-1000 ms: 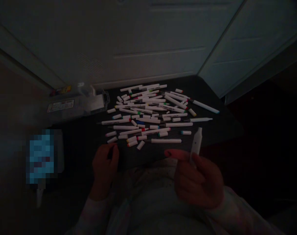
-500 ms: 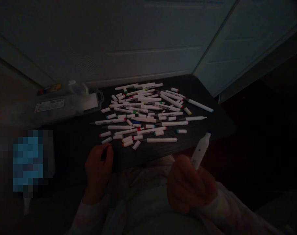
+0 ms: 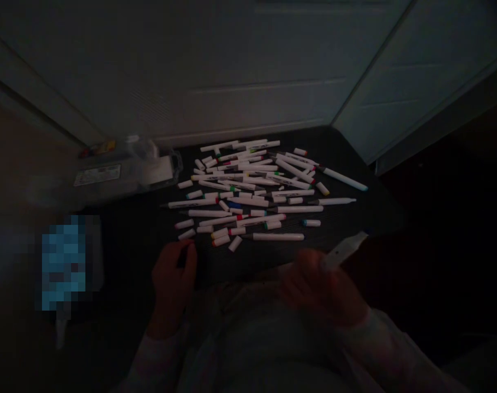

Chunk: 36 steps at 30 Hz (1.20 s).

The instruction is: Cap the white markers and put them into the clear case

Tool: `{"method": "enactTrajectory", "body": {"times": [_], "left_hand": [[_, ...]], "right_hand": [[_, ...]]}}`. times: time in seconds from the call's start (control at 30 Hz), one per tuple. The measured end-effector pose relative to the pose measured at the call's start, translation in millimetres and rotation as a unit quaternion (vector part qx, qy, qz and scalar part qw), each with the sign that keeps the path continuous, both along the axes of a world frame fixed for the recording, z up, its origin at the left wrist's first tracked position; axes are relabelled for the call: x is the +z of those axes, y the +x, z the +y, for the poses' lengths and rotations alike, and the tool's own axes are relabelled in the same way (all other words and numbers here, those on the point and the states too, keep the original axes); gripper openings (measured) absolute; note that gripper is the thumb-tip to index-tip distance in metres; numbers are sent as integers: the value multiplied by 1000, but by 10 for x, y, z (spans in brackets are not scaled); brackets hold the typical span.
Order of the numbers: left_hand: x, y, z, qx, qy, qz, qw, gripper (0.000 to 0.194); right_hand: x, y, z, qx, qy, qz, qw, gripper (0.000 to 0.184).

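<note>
From where I stand in this dim room, the right hand (image 3: 322,286) holds a white marker (image 3: 346,251) above the near edge of the dark surface (image 3: 342,218), its fingers pinching the barrel while the narrowed, blue-tipped end points out to the right. I'd judge the marker light and stiff, its smooth plastic a little slippery but not fragile; the broad middle of the barrel seems the sure place to grip, well back from the tapering end. The left hand (image 3: 173,273) rests at the surface's edge with fingers loosely curled, and I cannot tell whether anything is tucked beneath them. Just beyond it lie stubby caps (image 3: 235,243), short hollow-looking tubes banded in orange, green, blue and red. Among them spread the loose markers (image 3: 279,237), long and straight, some crossing over one another, several with dark grey collars at the nib end. To the left sits a clear plastic case (image 3: 131,183), glossy and thin-walled, with a pale printed label. Behind everything stands a pale panel (image 3: 268,60) with shallow moulded ridges, and the surface itself shows a faint, matte wood-like grain.
</note>
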State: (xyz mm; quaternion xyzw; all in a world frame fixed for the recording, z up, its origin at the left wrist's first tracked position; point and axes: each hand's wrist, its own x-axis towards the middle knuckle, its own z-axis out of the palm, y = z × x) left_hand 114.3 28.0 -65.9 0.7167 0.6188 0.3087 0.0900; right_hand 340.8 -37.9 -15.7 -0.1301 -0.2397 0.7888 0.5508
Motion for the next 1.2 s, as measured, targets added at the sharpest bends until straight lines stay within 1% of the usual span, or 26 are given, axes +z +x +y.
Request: {"method": "enactTrajectory", "body": {"times": [0.03,0.07,0.1,0.13,0.17,0.23,0.3,0.47,0.57,0.67,0.77,0.83,0.87,0.9,0.93,0.97,1.03,1.07,1.13,1.2], "left_hand": [[4,1,-1,-1,-1,-3,1000,21],[7,2,-2,-5,0,-5,1000,21],[10,3,-3,-8,3,-7,1000,21],[11,4,-4,-11,5,-8,1000,21],[13,4,-4,-15,8,-9,1000,20],[14,2,-2,-24,16,-10,1000,19],[17,0,1,-31,21,-8,999,18],[38,43,-53,-46,45,17,998,16],[41,150,-145,-64,65,34,995,12],[29,288,-223,-99,72,68,990,11],[22,385,-236,-116,61,96,987,15],[27,411,-216,-102,53,107,988,20],[34,415,-203,-91,50,110,989,23],[41,416,-190,-82,47,111,989,24],[50,417,-179,-76,44,111,990,24],[57,419,-170,-76,41,110,990,24],[68,433,-158,-88,33,112,989,23],[70,445,-154,-95,31,113,989,23],[66,476,-148,-106,28,114,987,21],[50,504,-145,-114,26,114,987,16]], "right_hand": [[-69,39,17,-46,-27,-72,996,32],[-150,79,35,-92,-50,-152,983,30],[-236,118,52,-114,-66,-240,962,30],[-319,152,69,-130,-77,-300,942,31],[-391,179,85,-143,-78,-333,929,32],[-489,210,114,-150,-100,-347,920,32],[-527,207,141,-150,-109,-342,921,33],[-555,148,234,-134,-91,-339,927,35],[-588,134,298,-122,-83,-344,927,35],[-602,129,344,-126,-80,-351,924,35],[-588,136,357,-134,-82,-359,920,35],[-560,162,345,-140,-93,-371,913,32],[-539,184,334,-147,-102,-393,902,30],[-513,212,321,-155,-110,-426,884,28],[-484,244,307,-164,-114,-471,859,27],[-454,278,294,-170,-112,-522,828,27],[-399,341,272,-168,-89,-615,765,29],[-378,366,264,-159,-74,-647,742,29],[-356,398,255,-139,-49,-690,709,30],[-355,413,254,-127,-31,-716,686,30]]}}
